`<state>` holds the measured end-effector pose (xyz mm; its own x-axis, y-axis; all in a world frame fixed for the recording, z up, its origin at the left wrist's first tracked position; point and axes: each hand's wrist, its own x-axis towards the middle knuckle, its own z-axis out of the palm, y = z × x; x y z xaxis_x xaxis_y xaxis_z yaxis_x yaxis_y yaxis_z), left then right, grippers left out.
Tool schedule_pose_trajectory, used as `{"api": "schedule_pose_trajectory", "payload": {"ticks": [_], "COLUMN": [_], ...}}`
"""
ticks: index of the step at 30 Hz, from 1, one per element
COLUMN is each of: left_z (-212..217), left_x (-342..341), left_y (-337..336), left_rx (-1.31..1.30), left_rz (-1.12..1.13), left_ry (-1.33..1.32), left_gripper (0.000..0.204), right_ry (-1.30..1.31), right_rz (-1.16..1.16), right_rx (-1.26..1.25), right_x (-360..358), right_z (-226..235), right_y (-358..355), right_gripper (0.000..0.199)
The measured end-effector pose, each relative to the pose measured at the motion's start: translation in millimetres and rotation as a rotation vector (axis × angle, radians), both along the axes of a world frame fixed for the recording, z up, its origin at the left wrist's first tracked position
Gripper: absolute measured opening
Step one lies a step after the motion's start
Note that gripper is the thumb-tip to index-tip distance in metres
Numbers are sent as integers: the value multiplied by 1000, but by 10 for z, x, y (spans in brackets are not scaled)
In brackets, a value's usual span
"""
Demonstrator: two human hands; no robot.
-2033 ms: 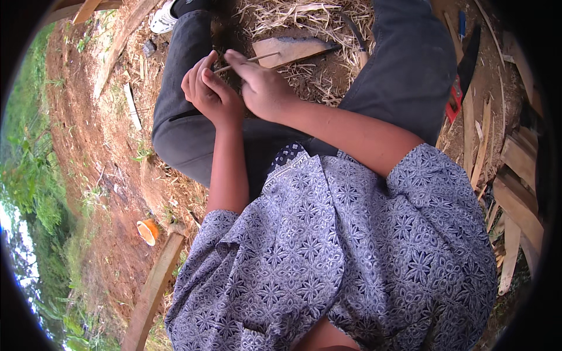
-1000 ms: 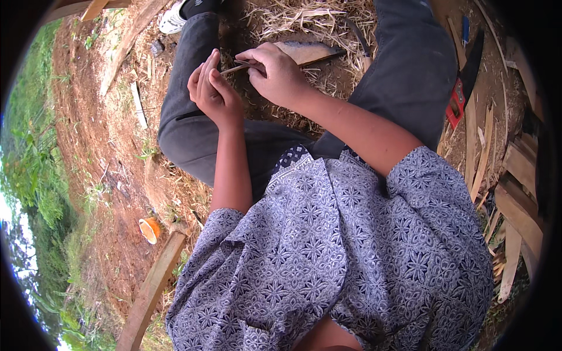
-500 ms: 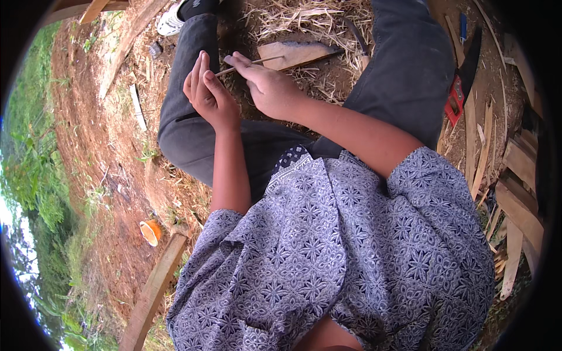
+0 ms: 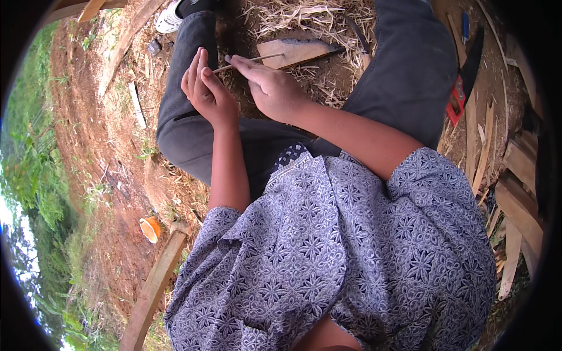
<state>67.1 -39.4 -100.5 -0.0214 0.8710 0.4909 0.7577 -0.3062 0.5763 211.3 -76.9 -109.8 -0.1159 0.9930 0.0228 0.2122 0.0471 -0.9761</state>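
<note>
A thin straight stick (image 4: 264, 57) runs slantwise past both hands, its far end meeting a flat piece of wood (image 4: 301, 52) with a dark, charred-looking edge. My left hand (image 4: 208, 90) is open, fingers stretched upward, with the stick's near end passing out of sight at it. Flat and outstretched, the fingers of my right hand (image 4: 272, 90) lie against the stick and cover a short part of it. A gap shows between the two hands. Whether the palms press on the stick is hidden.
Wood shavings (image 4: 293, 22) and a curved blade with a wooden handle (image 4: 366, 58) lie between my legs. To the right are a red-handled saw (image 4: 455, 102) and stacked wood strips (image 4: 518, 205). At left are an orange bowl (image 4: 150, 230) and a beam (image 4: 153, 292).
Both hands have shifted very slightly, my right fingertips a little to the left along the stick. The stick still meets the flat piece of wood.
</note>
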Motion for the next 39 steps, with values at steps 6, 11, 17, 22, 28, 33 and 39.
{"api": "schedule_pose_trajectory", "payload": {"ticks": [6,11,17,22,28,33,39], "left_z": [13,11,17,1,8,16,28], "left_x": [11,33,26,-10,-12,-78,57], "left_y": [-11,24,-11,-37,-37,-20,-33], "left_rx": [18,51,37,-46,-68,-119,-66], "left_rz": [-7,-25,-22,19,26,73,16], "left_ry": [12,31,33,39,15,40,-9], "left_gripper": [41,40,39,43,40,40,43], "right_ry": [-199,-196,12,-32,-132,-281,-36], "right_rz": [-33,-98,-26,23,63,-29,93], "right_rx": [45,73,189,114,13,-123,38], "right_x": [232,177,-178,-20,-47,169,-125], "right_z": [-280,-289,93,-212,-235,-559,-26], "right_y": [124,201,170,-3,4,3,-34], "right_gripper": [53,42,41,63,69,69,71]}}
